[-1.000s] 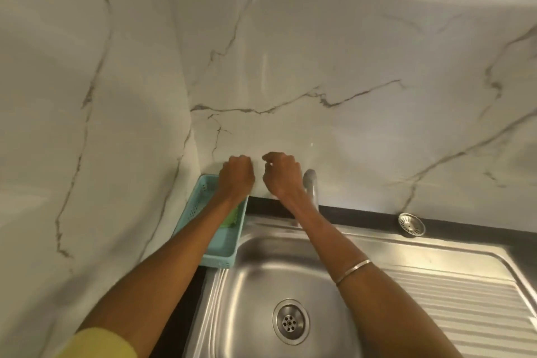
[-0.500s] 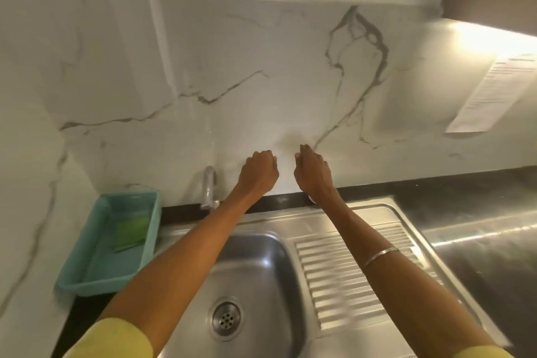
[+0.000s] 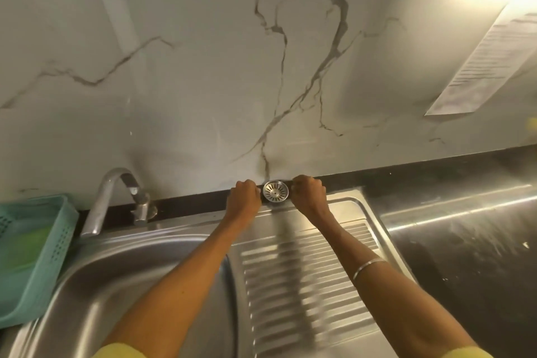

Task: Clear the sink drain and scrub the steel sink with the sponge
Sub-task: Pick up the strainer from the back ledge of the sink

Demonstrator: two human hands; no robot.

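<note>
The round steel drain strainer (image 3: 275, 191) rests at the wall behind the ribbed steel sink (image 3: 305, 270); clenched left hand (image 3: 243, 197) and right hand (image 3: 308, 197) flank it. Best lift it level.

Two hands: left hand (image 3: 243, 197), right hand (image 3: 308, 194). One strainer (image 3: 275, 191). One sink (image 3: 162, 264) with one drainboard (image 3: 305, 276). One tap (image 3: 116, 200). One basket (image 3: 58, 244). One sponge (image 3: 24, 250). One bangle (image 3: 368, 267). One paper (image 3: 482, 64).
</note>
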